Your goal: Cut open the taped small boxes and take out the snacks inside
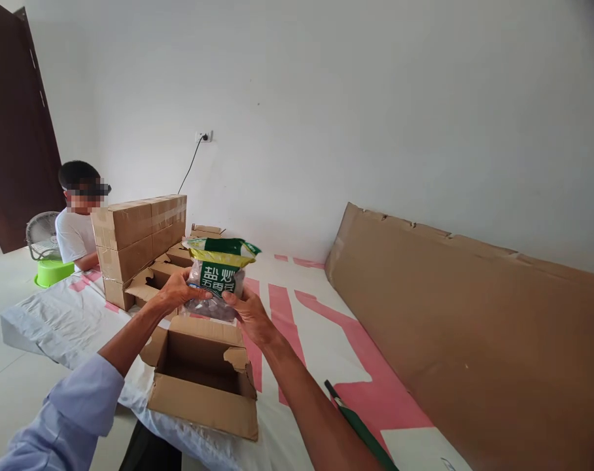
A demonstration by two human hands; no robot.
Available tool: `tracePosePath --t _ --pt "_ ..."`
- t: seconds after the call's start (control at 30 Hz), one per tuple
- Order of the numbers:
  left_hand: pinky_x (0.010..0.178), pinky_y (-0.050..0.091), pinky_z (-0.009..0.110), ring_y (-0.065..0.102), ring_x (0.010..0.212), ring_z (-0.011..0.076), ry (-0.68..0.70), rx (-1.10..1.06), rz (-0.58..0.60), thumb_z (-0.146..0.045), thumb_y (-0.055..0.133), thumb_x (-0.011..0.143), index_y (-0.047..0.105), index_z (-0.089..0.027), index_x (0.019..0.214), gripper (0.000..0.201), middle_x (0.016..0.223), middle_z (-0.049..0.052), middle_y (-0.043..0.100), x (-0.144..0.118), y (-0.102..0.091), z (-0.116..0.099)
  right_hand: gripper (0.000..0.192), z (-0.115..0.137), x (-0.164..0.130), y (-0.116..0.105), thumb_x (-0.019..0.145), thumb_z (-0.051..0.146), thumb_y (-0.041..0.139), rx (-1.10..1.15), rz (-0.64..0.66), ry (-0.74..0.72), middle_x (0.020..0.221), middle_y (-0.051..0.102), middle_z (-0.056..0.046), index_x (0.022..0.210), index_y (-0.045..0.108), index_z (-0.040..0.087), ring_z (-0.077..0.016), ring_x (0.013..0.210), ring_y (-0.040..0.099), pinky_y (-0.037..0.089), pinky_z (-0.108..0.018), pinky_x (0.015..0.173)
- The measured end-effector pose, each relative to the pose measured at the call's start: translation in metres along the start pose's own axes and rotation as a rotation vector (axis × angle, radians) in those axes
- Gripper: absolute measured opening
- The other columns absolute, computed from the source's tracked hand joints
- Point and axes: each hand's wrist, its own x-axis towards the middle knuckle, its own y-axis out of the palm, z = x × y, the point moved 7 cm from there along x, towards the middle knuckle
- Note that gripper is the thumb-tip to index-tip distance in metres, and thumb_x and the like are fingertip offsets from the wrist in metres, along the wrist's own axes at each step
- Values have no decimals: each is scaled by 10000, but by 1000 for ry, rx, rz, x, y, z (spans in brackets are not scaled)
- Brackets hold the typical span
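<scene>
Between both hands I hold up a plastic food bag (218, 281) with a green and yellow top and white printed characters on a green label. My left hand (179, 291) grips its left side, thumb across the front. On the right side my right hand (248, 311) is closed on the same bag, its thumb also on the front. Below and nearer to me stands an open cardboard box (203, 402) with its flaps spread; the part of its inside that shows is dark and bare. The bag is above the box's far edge, apart from it.
Stacked cardboard boxes (130, 252) stand at the left, with more open boxes (152, 281) beside them. Behind the stack sits a person (74, 235) near a fan (42, 235) and a green stool (54, 273). A large cardboard sheet (473, 314) leans against the wall. A dark green strip (358, 425) lies at right.
</scene>
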Motion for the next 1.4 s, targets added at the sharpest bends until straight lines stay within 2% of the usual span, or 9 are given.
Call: tracePosePath --t 0.1,0.17,0.3,0.47,0.63,0.93,1.13,1.4 --pt "755 555 302 734 785 215 -69 -34 15 -299 1041 494 804 -111 1043 627 889 71 813 2 -5 28 652 -30 6 -12 571 578 993 92 -63 64 1064 826 -96 1062 765 215 -339 1019 760 608 -470 871" --pt "773 555 289 735 815 202 -110 -103 47 -305 1033 530 803 -120 1061 607 919 75 813 1 -7 44 635 -45 9 -20 582 591 983 124 -80 84 1067 828 -96 1048 764 219 -335 1019 761 613 -462 853" --pt "762 576 311 749 815 224 -219 -228 88 -264 1043 487 804 -121 1001 585 903 99 810 1 -10 70 564 -54 17 -29 666 552 941 119 -17 110 1129 823 -90 1085 760 221 -322 1062 754 612 -441 875" --pt "754 588 292 746 769 201 -231 -265 20 -222 1037 434 786 -129 920 555 829 69 793 4 -18 100 565 -67 26 -37 637 440 955 115 2 111 1119 823 -71 1123 754 230 -296 1058 753 600 -413 906" --pt "628 564 277 689 629 173 -231 -288 -32 -214 1020 420 764 -134 872 526 717 33 754 6 -23 130 581 -95 26 -43 641 482 938 136 -19 117 1040 824 -63 1123 730 233 -279 975 766 609 -409 844" --pt "752 600 312 736 746 207 -239 -324 -29 -191 1035 386 772 -131 929 607 837 76 798 11 -22 139 593 -113 31 -58 636 486 942 151 -44 99 1018 816 -50 1121 710 236 -244 924 761 599 -362 806" --pt "732 588 292 730 731 193 -264 -318 -37 -179 1032 415 774 -118 925 576 811 72 791 10 -25 146 570 -122 31 -63 650 484 944 165 -38 105 979 814 -40 1100 705 228 -243 902 754 604 -362 777" --pt "752 595 303 738 730 191 -270 -315 -45 -184 1031 444 781 -116 965 582 836 70 794 13 -30 156 524 -129 32 -65 671 454 944 195 -10 115 1095 815 -52 1096 708 259 -274 1022 753 616 -391 833"
